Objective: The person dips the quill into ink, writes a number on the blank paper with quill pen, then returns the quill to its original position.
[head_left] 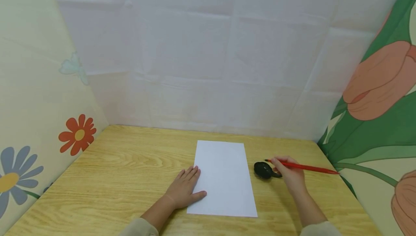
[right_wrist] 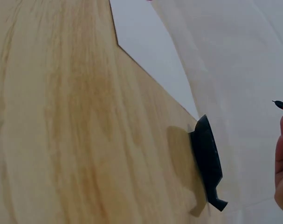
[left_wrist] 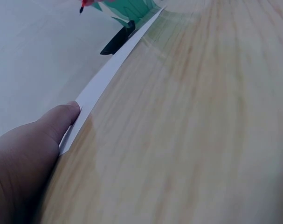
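The left hand [head_left: 182,189] lies with straight fingers on the near-side edge of the paper [head_left: 225,180], which spreads to its right. The right hand [head_left: 292,176] pinches a red pen [head_left: 313,168] above the table [head_left: 130,164]. Between the right hand and the paper there is a black object [head_left: 262,170].

Left of the left hand [head_left: 184,189] I see a broad stretch of worktop [head_left: 130,164] to pass over, and the flat paper [head_left: 224,178] blocks little. Only a narrow strip separates it from the black spoon-shaped thing [head_left: 262,170], which sticks up beside it. The right hand [head_left: 292,174] and its red pen [head_left: 312,168] bar the way just past that.
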